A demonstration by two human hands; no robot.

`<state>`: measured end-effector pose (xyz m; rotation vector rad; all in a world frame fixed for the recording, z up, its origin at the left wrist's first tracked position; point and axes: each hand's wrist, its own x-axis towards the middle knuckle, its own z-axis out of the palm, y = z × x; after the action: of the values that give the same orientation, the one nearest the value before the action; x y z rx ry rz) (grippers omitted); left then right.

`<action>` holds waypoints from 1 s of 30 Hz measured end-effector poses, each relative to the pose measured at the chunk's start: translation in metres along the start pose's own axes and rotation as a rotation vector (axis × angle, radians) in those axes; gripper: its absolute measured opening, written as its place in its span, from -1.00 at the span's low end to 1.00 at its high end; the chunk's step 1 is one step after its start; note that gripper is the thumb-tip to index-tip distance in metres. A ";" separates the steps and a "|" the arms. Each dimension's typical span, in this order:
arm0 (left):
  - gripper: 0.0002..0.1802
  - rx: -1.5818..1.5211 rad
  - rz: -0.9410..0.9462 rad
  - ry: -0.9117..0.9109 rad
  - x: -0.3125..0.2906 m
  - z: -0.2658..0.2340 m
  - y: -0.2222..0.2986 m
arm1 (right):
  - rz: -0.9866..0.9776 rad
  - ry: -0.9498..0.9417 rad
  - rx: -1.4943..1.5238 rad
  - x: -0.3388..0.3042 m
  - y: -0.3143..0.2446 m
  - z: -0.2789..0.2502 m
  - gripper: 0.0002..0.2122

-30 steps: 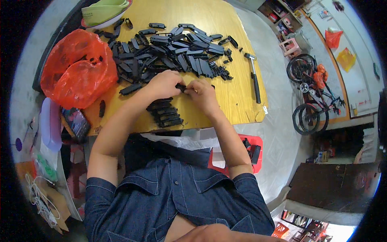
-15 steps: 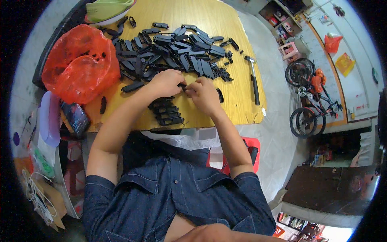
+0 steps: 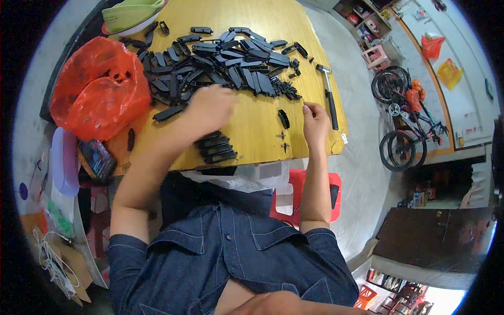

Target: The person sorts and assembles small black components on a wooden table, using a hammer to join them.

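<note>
Head: hands are parting, seemingly pausing joint work; right hand (image 3: 316, 124) is pressing fingertips together near bench's (image 3: 310, 144) right edge; left hand's (image 3: 211, 107) grip is blurring, unclear.

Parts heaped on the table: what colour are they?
The parts are black, best seen in the head view.

A heap of parts (image 3: 233, 60) lies across a counter (image 3: 252, 131) between a bag (image 3: 100, 100) at left and a hammer (image 3: 331, 105) at right, with bowls (image 3: 131, 17) behind the bag, a row of parts (image 3: 218, 149) near the front edge, and a bicycle (image 3: 395, 109) beyond the counter's right side.
</note>
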<state>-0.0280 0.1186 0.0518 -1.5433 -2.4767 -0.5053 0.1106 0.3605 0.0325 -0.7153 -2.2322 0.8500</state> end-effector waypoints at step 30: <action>-0.67 0.112 0.004 -0.079 0.058 0.028 -0.005 | -0.122 -0.154 -0.357 0.029 -0.004 0.026 -0.82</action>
<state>-0.0578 0.1754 0.0436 -1.5533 -2.5124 -0.3051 0.0716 0.3679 0.0303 -0.6830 -2.5726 0.4633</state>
